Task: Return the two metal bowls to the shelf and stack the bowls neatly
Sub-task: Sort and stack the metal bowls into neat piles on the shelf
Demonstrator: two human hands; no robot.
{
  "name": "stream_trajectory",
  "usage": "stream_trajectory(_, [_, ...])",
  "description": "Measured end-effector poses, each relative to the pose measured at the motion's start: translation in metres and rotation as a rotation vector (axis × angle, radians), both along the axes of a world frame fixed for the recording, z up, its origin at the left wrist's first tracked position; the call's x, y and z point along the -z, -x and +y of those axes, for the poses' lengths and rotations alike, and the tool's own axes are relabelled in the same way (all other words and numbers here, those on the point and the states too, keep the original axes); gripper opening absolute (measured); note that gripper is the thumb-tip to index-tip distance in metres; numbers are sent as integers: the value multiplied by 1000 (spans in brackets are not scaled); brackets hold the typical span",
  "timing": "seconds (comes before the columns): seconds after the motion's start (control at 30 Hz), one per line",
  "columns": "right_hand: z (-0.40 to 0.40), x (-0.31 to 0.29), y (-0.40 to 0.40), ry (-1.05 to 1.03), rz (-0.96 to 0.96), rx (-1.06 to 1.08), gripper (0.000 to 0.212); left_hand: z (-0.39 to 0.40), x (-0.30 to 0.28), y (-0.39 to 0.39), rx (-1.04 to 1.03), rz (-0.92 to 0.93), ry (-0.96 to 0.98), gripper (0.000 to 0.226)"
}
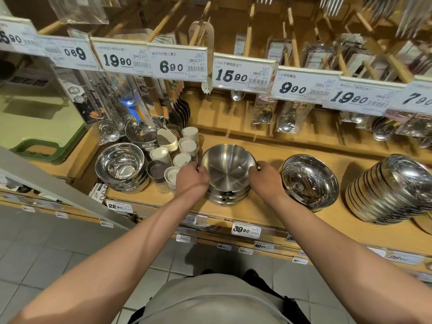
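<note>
A matte metal bowl [228, 167] sits on top of a short stack of like bowls [228, 198] on the wooden shelf [257, 209], at the middle of the view. My left hand [192, 180] grips the top bowl's left rim. My right hand [265, 178] grips its right rim. The top bowl sits nested and roughly level on the stack. The lower bowls show only their rims and dark labels.
Several lidded cups [174, 157] stand just left of the stack, with a shiny bowl stack [120, 168] beyond. A tilted shiny bowl [309, 182] lies to the right, then a tall leaning stack [388, 190]. Price tags [243, 74] and hanging utensils overhang above.
</note>
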State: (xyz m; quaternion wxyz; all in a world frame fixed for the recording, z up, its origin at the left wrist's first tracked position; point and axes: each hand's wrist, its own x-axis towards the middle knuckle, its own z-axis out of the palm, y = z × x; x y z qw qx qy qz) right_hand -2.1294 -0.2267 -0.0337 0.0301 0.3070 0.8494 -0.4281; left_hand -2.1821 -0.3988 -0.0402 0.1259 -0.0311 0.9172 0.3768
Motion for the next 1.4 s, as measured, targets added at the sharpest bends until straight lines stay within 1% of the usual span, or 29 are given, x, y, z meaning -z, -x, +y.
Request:
stream_trajectory(0.07, [-2, 2, -4, 86, 7, 46, 37, 0, 2, -6, -24, -34, -104, 35])
stream_trajectory(0.17, [-7, 7, -11, 280, 46, 154, 43, 3, 8, -17, -100, -171, -306, 50])
stream_trajectory(0.23, [-10, 9, -16, 383, 48, 208, 46, 5, 12, -22, -177, -265, -452, 53])
stream_trajectory(0.27, [-11, 10, -17, 440, 56, 230, 43, 5, 14, -22, -201, -292, -494, 53])
stream_trajectory(0.33, [-12, 12, -20, 525, 69, 234, 36, 4, 15, -22, -203, -308, -527, 54])
stream_trajectory(0.43, [-12, 19, -25, 605, 82, 206, 38, 1, 14, -19, -192, -322, -552, 52])
stream_trajectory(0.53, [-15, 24, -27, 614, 113, 243, 37, 0, 14, -14, -173, -333, -558, 50])
stream_trajectory(0.67, [-21, 25, -29, 561, 131, 299, 41, 4, 13, -5, -163, -336, -528, 55])
stream_trajectory(0.77, [-23, 24, -29, 512, 142, 305, 34, 6, 9, 0, -145, -377, -541, 38])
stream_trajectory(0.83, [-22, 24, -29, 484, 155, 293, 37, 5, 9, 0, -94, -373, -521, 31])
stream_trajectory(0.9, [-21, 24, -30, 443, 160, 273, 40, 3, 10, 0, -40, -351, -495, 33])
stream_trajectory(0.97, [-19, 24, -30, 414, 153, 255, 43, 2, 11, 1, -9, -362, -512, 32])
stream_trajectory(1.07, [-19, 25, -29, 400, 142, 261, 43, 4, 10, 3, -18, -389, -565, 30])
stream_trajectory(1.1, [-19, 25, -28, 404, 137, 267, 42, 4, 10, 3, -20, -391, -570, 33])
stream_trajectory(1.17, [-19, 26, -28, 406, 127, 273, 40, 7, 9, 3, -22, -402, -541, 45])
stream_trajectory(1.23, [-18, 25, -28, 410, 117, 281, 38, 9, 8, 4, -13, -367, -378, 58])
stream_trajectory(1.27, [-17, 24, -28, 410, 112, 289, 36, 10, 6, 5, 2, -318, -270, 58])
stream_trajectory(1.33, [-14, 22, -25, 401, 104, 302, 34, 12, 1, 9, 44, -226, -96, 46])
stream_trajectory(1.4, [-14, 20, -22, 359, 103, 292, 32, 14, -5, 15, 86, -201, 25, 36])
